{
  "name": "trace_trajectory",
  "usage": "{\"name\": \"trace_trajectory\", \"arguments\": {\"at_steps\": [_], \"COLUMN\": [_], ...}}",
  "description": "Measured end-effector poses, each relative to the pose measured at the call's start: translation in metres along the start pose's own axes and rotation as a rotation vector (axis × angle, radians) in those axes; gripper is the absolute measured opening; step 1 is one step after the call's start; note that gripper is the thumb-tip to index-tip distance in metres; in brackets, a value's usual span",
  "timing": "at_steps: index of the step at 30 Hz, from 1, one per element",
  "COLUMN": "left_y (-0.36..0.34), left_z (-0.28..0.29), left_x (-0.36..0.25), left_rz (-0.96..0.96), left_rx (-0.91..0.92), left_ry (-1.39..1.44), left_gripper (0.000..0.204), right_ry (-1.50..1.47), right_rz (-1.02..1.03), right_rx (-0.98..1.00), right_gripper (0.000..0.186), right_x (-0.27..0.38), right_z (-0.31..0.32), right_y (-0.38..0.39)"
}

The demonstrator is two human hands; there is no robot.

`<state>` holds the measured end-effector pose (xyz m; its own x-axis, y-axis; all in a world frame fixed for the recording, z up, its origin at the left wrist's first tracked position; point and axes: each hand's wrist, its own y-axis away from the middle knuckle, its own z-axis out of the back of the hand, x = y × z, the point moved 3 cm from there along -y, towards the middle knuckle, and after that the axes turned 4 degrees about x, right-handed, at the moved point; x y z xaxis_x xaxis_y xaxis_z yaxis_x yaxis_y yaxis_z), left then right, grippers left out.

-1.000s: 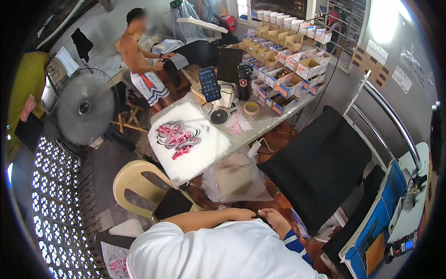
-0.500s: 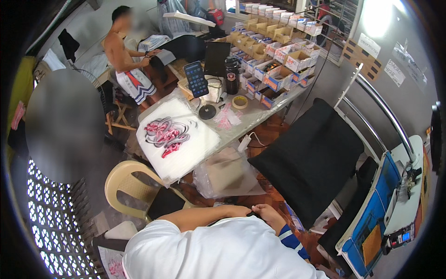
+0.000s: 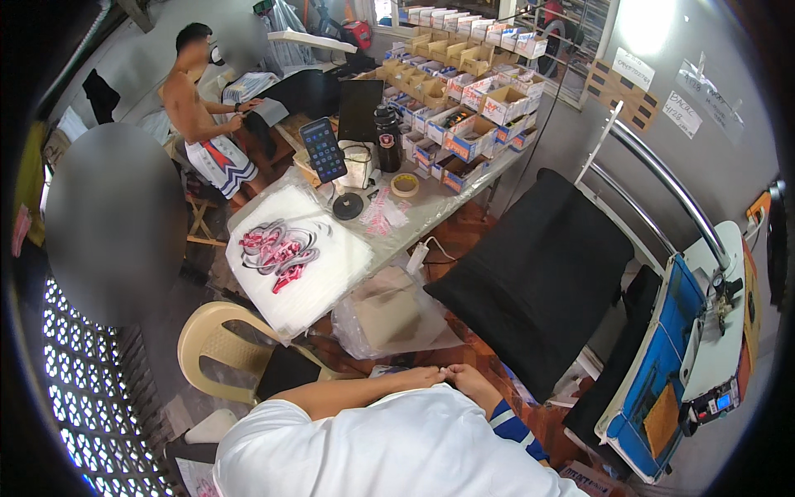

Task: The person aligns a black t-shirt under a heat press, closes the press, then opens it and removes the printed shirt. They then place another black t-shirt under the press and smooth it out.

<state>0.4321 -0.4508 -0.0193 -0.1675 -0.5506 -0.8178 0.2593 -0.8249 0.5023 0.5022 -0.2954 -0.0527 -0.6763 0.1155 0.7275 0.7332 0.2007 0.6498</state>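
Observation:
My left hand [image 3: 424, 378] and my right hand [image 3: 469, 382] meet in front of my white shirt, fingertips pressed together. Both are closed. Whatever they pinch, if anything, is too small to name. Beyond them, a clear plastic bag [image 3: 393, 319] with something brown inside lies below the table edge. On the near left end of the table lies a white sheet stack [image 3: 319, 248] with a pink, black and grey graphic [image 3: 277, 250]. Nearest on the left is a beige plastic chair [image 3: 199, 344] with a dark pad on its seat.
The table holds a phone on a stand [image 3: 321, 149], a tape roll [image 3: 404, 185], a dark bottle [image 3: 387, 137] and small cardboard bins [image 3: 472, 137]. A black-covered platen [image 3: 534, 277] and a heat press [image 3: 716, 323] stand right. Another person [image 3: 195, 103] works at the back left.
The whole view has shifted, so the table and press appear further left. My hands stay together at my front, fingers still meeting. The other person's hands remain near the grey sheet.

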Motion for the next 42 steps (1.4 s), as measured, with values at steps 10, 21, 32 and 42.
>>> {"name": "trace_trajectory", "arguments": {"at_steps": [10, 21, 32, 42], "left_y": [-0.005, 0.004, 0.005, 0.004], "left_z": [0.002, 0.007, 0.011, 0.017], "left_x": [0.025, 0.013, 0.003, 0.002], "left_rz": [0.102, 0.223, 0.277, 0.299], "left_rx": [-0.086, 0.029, -0.007, 0.184], "left_ry": [0.207, 0.430, 0.447, 0.725], "left_gripper": [0.044, 0.042, 0.038, 0.033], "right_ry": [0.114, 0.107, 0.260, 0.467], "right_rz": [-0.005, -0.004, 0.042, 0.024], "right_rx": [-0.013, -0.039, -0.084, 0.026], "right_gripper": [0.028, 0.032, 0.031, 0.036], "right_x": [0.017, 0.023, 0.026, 0.058], "right_z": [-0.002, -0.004, -0.003, -0.002], "right_y": [0.012, 0.015, 0.014, 0.011]}}
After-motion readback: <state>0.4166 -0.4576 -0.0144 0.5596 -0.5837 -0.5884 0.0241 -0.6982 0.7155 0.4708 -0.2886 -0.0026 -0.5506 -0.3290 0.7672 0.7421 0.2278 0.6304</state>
